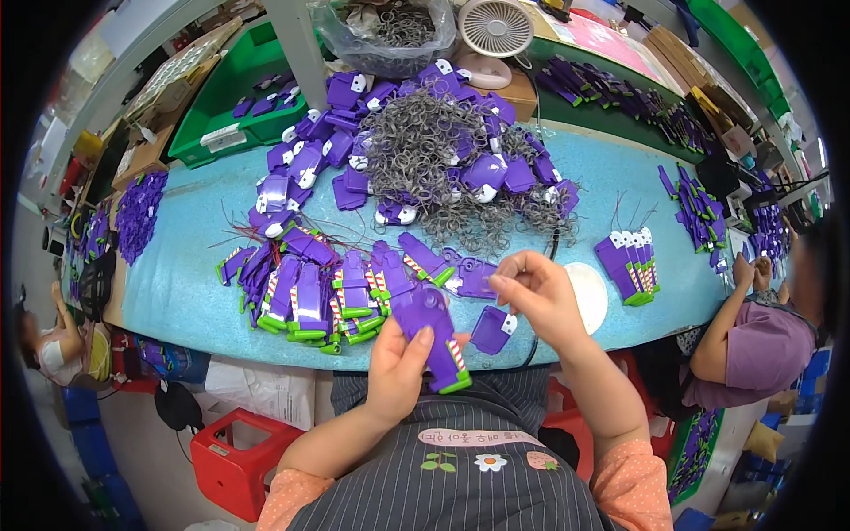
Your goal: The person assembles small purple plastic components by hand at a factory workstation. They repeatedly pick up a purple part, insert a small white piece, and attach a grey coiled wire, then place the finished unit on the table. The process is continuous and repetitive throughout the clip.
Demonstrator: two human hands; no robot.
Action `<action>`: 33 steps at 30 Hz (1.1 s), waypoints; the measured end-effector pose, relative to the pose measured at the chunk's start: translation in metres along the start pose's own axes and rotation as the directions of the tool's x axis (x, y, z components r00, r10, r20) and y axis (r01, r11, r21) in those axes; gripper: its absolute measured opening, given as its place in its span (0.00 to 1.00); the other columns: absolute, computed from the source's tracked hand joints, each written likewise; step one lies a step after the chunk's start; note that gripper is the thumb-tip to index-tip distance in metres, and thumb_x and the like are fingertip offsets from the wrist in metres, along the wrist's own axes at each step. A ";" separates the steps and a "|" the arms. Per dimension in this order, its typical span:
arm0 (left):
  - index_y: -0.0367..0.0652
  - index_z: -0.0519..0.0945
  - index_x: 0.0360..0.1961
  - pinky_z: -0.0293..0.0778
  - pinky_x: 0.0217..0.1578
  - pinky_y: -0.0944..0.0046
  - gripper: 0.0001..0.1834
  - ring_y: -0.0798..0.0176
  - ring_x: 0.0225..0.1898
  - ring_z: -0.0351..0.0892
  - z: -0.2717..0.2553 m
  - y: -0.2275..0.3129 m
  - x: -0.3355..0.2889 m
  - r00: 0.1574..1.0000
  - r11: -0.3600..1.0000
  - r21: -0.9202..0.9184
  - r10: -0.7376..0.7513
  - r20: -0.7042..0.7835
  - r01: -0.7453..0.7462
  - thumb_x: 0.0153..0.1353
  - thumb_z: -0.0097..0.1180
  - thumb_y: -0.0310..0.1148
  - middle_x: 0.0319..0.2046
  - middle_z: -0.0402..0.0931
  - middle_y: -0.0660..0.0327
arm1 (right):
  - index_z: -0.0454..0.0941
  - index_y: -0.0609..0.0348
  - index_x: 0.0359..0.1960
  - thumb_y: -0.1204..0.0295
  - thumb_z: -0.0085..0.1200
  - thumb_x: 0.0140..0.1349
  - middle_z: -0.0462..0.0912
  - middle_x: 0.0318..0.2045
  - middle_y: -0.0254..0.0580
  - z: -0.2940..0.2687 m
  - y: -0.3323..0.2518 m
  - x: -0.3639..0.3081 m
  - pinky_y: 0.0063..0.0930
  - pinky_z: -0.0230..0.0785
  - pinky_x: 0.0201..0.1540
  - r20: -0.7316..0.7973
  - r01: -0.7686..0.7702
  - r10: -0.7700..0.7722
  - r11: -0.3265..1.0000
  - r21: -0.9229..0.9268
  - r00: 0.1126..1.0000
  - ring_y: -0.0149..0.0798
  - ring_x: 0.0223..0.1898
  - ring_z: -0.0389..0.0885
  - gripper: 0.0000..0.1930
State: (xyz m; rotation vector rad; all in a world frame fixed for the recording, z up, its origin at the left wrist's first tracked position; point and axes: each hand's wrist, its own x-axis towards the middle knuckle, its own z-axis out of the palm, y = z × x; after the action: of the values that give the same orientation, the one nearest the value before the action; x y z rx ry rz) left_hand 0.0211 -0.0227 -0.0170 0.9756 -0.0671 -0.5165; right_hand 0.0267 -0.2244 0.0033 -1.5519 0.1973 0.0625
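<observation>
My left hand (395, 370) is closed round a purple plastic casing piece (427, 320) with a green end and a red-and-white striped edge, held above the table's front edge. To its right, my right hand (547, 303) is raised with thumb and forefinger pinched together; whatever is between them is too small to make out. Beneath those fingers lie a purple shell (473, 280) and a purple cover with a white corner (492, 330). Many similar purple-and-green pieces (310, 296) are heaped left of my hands, with thin wires trailing from some.
Grey metal rings (416, 146) and purple covers (485, 173) form a big pile at the back. A white disc (587, 297) and a row of assembled pieces (629, 265) lie right. Beyond stand a green tray (190, 133) and a fan (496, 28). Another person (753, 350) sits at right.
</observation>
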 end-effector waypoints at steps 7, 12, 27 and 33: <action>0.37 0.63 0.49 0.75 0.45 0.59 0.14 0.57 0.42 0.77 0.008 -0.004 0.028 0.993 0.996 0.020 0.087 0.076 -0.089 0.64 0.42 0.29 0.42 0.73 0.52 | 0.71 0.64 0.31 0.77 0.52 0.57 0.74 0.34 0.40 0.020 0.023 -0.026 0.18 0.67 0.32 -0.147 0.228 -0.214 0.970 0.082 0.966 0.26 0.32 0.74 0.04; 0.37 0.63 0.49 0.75 0.46 0.58 0.13 0.58 0.42 0.78 0.008 -0.001 0.039 0.988 0.993 -0.010 0.116 0.098 -0.115 0.64 0.41 0.29 0.41 0.74 0.51 | 0.72 0.68 0.34 0.77 0.58 0.51 0.75 0.37 0.47 -0.002 0.009 -0.023 0.24 0.68 0.34 -0.165 0.288 -0.472 0.740 -0.607 0.866 0.33 0.36 0.75 0.11; 0.34 0.61 0.52 0.71 0.47 0.62 0.15 0.58 0.47 0.74 0.019 -0.002 -0.017 0.948 0.982 0.053 -0.189 0.258 0.181 0.64 0.39 0.25 0.47 0.71 0.49 | 0.69 0.62 0.31 0.80 0.48 0.58 0.72 0.40 0.40 -0.016 0.002 -0.100 0.17 0.60 0.37 -0.264 0.219 -0.191 0.972 0.082 0.945 0.23 0.36 0.66 0.01; 0.36 0.60 0.53 0.73 0.45 0.56 0.17 0.51 0.44 0.77 0.013 0.006 -0.021 0.900 0.937 0.087 -0.350 0.261 0.340 0.63 0.40 0.26 0.46 0.71 0.43 | 0.70 0.62 0.24 0.79 0.55 0.48 0.72 0.37 0.50 -0.071 0.011 -0.093 0.35 0.60 0.46 -0.339 0.007 -0.588 0.506 -0.863 0.734 0.48 0.41 0.69 0.05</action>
State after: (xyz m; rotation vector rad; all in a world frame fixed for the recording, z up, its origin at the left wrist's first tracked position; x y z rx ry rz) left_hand 0.0009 -0.0206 -0.0011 0.9536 -0.1531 -0.9809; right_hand -0.0730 -0.2870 0.0070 -2.5285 0.4230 -0.7899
